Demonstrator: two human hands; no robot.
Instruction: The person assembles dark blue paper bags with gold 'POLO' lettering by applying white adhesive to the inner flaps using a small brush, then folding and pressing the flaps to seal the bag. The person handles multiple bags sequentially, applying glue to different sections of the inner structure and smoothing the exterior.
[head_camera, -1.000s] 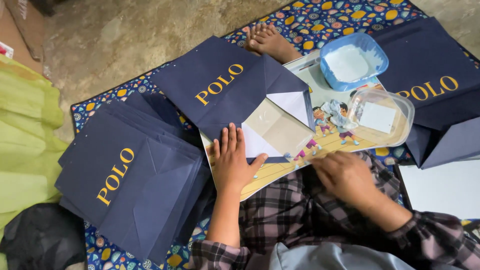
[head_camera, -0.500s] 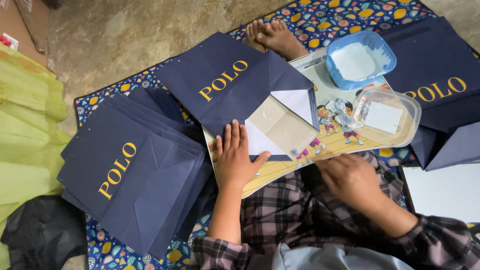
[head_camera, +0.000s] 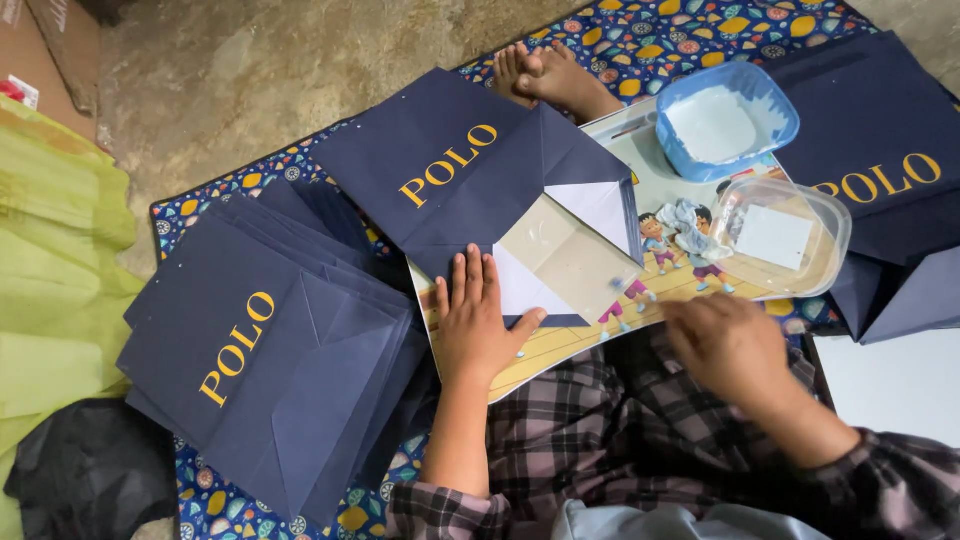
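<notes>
A flat navy paper bag (head_camera: 470, 170) with gold lettering lies on a cartoon-printed board (head_camera: 560, 345) across my lap, its bottom flaps folded open to show a cardboard insert (head_camera: 570, 255). My left hand (head_camera: 478, 325) lies flat, fingers spread, on the near flap and board edge. My right hand (head_camera: 725, 345) hovers blurred over the board's near right side, fingers curled, with nothing visible in it. A blue tub (head_camera: 725, 120) of white paste and a clear plastic container (head_camera: 785, 235) sit on the board's far right.
A stack of finished navy bags (head_camera: 270, 360) lies at my left on a patterned mat (head_camera: 660, 30). More navy bags (head_camera: 885, 170) are at the right, above white sheets (head_camera: 890, 385). Green cloth (head_camera: 50, 270) and a bare foot (head_camera: 545, 75) border the area.
My right hand has shifted slightly toward the board's near edge and is motion-blurred. My left hand stays pressed on the flap.
</notes>
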